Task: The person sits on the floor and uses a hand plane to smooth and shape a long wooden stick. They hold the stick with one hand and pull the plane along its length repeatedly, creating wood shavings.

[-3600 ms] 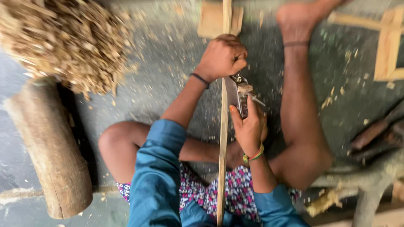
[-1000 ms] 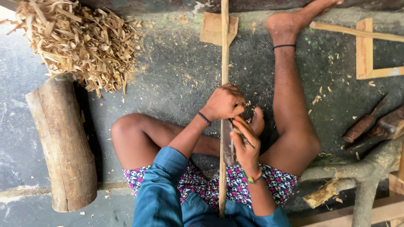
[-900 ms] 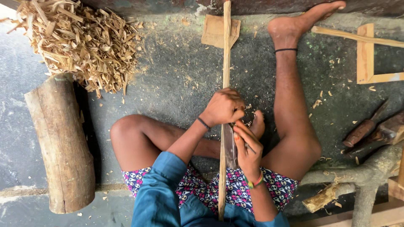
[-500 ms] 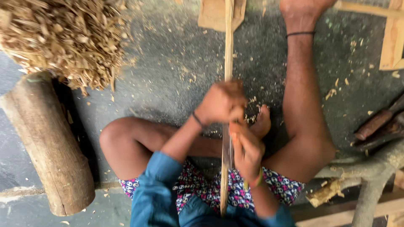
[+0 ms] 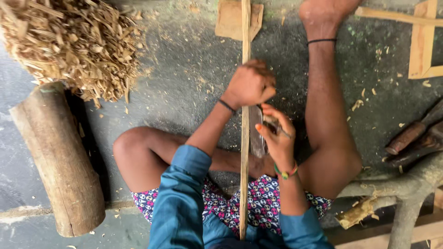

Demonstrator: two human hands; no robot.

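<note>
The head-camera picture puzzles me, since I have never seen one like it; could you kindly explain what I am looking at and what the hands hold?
There is no machine here. The camera sits on a person's head and looks straight down, so you see their own blue sleeves, bare legs and patterned shorts as they sit on a grey floor. The left hand is closed around a long thin wooden stick that runs between the legs, away from the body. The right hand holds a flat metal blade against the stick's side; the picture is too blurred to show its edge. On the floor lie a heap of wood shavings, a thick log on the left, a small flat board under the stick's far end, a pale wooden frame, and dark tool handles on the right.
</note>
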